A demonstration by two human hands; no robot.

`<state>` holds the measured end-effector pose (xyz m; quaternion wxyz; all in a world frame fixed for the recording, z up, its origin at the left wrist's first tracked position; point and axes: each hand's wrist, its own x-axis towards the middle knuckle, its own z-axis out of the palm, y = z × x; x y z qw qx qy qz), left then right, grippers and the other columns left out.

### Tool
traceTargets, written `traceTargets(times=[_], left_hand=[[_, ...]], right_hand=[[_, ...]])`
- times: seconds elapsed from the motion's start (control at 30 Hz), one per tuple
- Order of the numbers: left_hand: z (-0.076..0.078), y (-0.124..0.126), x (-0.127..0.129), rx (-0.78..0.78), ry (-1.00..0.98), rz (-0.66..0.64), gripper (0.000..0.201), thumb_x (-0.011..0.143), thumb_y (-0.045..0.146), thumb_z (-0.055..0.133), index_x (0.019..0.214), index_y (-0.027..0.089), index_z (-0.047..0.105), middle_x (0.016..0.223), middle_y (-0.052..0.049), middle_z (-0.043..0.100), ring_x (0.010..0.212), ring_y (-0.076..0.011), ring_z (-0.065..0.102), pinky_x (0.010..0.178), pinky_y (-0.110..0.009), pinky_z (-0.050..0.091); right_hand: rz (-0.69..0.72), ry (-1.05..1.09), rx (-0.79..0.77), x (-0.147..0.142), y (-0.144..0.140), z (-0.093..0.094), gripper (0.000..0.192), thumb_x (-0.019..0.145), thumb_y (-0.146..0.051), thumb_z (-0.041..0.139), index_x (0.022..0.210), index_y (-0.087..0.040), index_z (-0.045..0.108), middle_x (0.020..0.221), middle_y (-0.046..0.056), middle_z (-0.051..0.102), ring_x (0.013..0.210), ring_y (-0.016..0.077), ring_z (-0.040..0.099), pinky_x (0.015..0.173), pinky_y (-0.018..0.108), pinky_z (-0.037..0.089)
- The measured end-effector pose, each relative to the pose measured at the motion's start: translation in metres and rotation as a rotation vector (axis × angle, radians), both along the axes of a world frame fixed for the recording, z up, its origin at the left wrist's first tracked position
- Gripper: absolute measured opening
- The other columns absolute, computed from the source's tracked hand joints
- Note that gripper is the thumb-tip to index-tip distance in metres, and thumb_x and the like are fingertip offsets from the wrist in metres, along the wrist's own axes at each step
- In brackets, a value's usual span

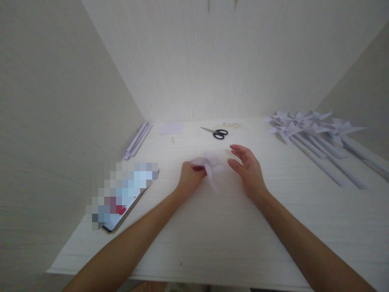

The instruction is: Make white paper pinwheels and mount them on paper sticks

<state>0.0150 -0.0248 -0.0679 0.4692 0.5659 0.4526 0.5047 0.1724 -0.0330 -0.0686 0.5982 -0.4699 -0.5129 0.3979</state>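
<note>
A white paper pinwheel (210,165), smeared by motion, is pinched at its left side by my left hand (191,177). Its blades spread to the right, above the middle of the white table (206,235). My right hand (247,168) is just to the right of the pinwheel, apart from it, thumb and fingers spread with nothing between them. Beyond the hands lie black-handled scissors (216,132), blades pointing left. No paper stick shows on the pinwheel in my hand.
Several paper pinwheels on rolled sticks (316,134) are heaped at the right. Rolled paper sticks (138,141) lie by the left wall, near a square paper sheet (172,129) and small rubber bands (172,140). More small tan bits (231,125) lie behind the scissors. A phone (130,198) rests at left.
</note>
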Motion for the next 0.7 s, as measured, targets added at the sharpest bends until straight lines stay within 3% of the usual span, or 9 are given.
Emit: traceTargets(times=[0.27, 0.5, 0.7], left_hand=[[0.001, 0.001, 0.0, -0.047, -0.11, 0.021, 0.017, 0.048, 0.017, 0.067, 0.043, 0.013, 0.052, 0.045, 0.005, 0.05, 0.046, -0.0065, 0.044, 0.048, -0.019, 0.035], [-0.008, 0.006, -0.001, -0.006, -0.12, 0.103, 0.005, 0.055, 0.018, 0.064, 0.056, 0.014, 0.06, 0.055, 0.003, 0.056, 0.055, -0.0084, 0.047, 0.056, -0.021, 0.036], [-0.013, 0.009, -0.004, -0.014, -0.084, 0.054, 0.008, 0.06, 0.022, 0.062, 0.06, 0.014, 0.061, 0.055, 0.003, 0.052, 0.055, -0.0067, 0.041, 0.055, -0.02, 0.033]], right_hand=[[-0.086, 0.148, 0.002, 0.003, 0.004, -0.004, 0.028, 0.066, -0.032, 0.061, 0.093, -0.024, 0.055, 0.107, 0.003, 0.053, 0.097, 0.0163, 0.049, 0.08, 0.034, 0.04], [-0.115, 0.249, -0.037, 0.003, 0.005, -0.003, 0.023, 0.065, -0.032, 0.061, 0.086, -0.024, 0.056, 0.098, 0.0, 0.056, 0.086, 0.0132, 0.051, 0.072, 0.029, 0.04], [-0.112, 0.279, -0.081, 0.003, 0.004, -0.001, 0.022, 0.066, -0.033, 0.06, 0.085, -0.024, 0.056, 0.094, -0.001, 0.056, 0.081, 0.0116, 0.051, 0.067, 0.026, 0.039]])
